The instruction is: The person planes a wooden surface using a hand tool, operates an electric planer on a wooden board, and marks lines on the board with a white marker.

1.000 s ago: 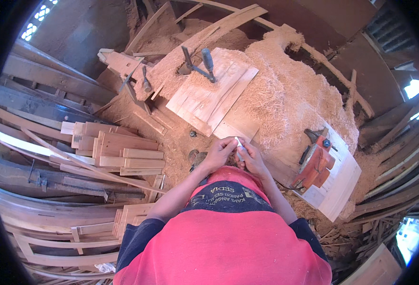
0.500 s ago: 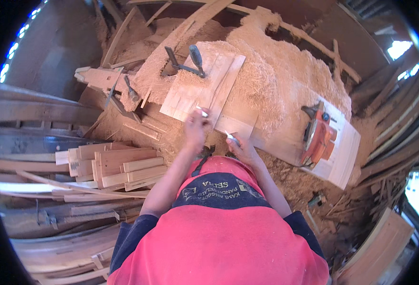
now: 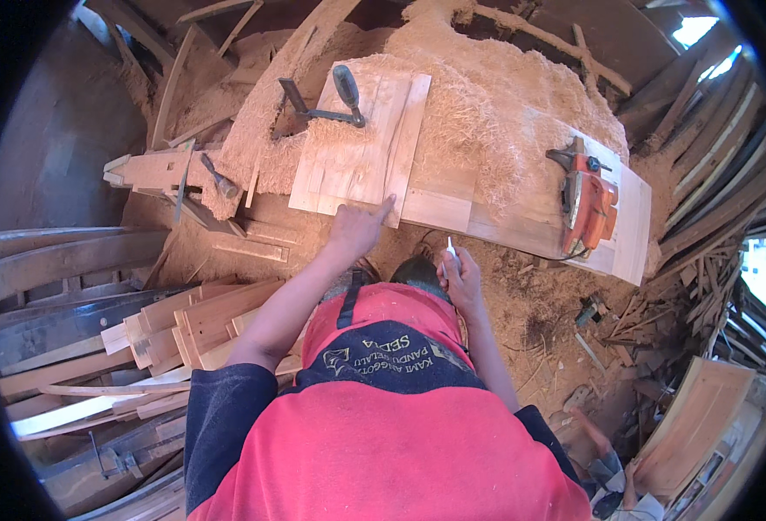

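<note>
My right hand (image 3: 461, 276) is closed on a small white tube (image 3: 450, 252), its narrow tip pointing up and away, just off the near edge of the boards. On the left, my left hand (image 3: 357, 227) stretches its index finger to the near edge of the wooden panel (image 3: 320, 178). Its other fingers curl under, and anything inside them is hidden. The panel is made of pale boards, with a long dark gap between two of them. A dark F-clamp (image 3: 346, 89) with a thick handle sits on its far part, amid shavings.
An orange electric planer (image 3: 589, 208) rests on the right boards (image 3: 633, 217). Heaped shavings (image 3: 474, 113) cover the bench's far side. A hand tool (image 3: 220, 181) lies at left. Cut planks (image 3: 218, 317) are stacked beside me. Another person (image 3: 607, 464) is low at right.
My left hand has moved its index finger onto the panel edge; the white piece it held no longer shows. My right hand has drawn back slightly with the tube. The view has shifted.
</note>
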`<move>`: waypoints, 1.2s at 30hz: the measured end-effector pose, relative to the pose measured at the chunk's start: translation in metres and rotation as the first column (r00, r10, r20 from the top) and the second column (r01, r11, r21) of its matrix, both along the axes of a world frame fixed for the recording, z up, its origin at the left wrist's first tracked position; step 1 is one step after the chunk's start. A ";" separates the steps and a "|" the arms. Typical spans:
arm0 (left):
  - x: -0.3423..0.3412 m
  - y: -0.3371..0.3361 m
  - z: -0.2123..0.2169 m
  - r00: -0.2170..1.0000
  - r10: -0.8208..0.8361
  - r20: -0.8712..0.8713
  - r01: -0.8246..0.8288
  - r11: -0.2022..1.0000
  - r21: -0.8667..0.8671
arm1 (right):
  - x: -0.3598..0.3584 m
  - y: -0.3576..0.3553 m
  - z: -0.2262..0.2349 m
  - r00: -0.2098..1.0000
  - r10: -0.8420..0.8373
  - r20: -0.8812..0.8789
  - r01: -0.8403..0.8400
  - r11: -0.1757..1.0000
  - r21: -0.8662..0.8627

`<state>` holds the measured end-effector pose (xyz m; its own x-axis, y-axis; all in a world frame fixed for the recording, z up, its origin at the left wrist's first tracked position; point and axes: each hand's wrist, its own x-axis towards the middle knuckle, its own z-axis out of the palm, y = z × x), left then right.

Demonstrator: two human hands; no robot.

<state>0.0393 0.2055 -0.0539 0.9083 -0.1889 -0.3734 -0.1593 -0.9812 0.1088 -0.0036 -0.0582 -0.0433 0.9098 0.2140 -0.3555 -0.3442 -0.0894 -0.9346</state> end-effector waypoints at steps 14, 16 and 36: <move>-0.027 -0.003 0.006 1.000 0.013 0.015 -0.013 0.999 -0.042 | -0.001 0.023 0.009 0.997 -0.073 0.040 0.069 0.993 0.095; -0.052 0.000 0.023 0.990 -0.136 -0.028 0.132 0.986 -0.105 | 0.001 0.027 0.013 0.990 -0.127 0.056 0.117 0.981 0.154; -0.381 0.116 -0.227 0.390 0.823 -0.414 -0.906 0.263 -0.331 | 0.057 0.075 -0.046 0.850 0.197 0.489 0.063 0.883 -0.465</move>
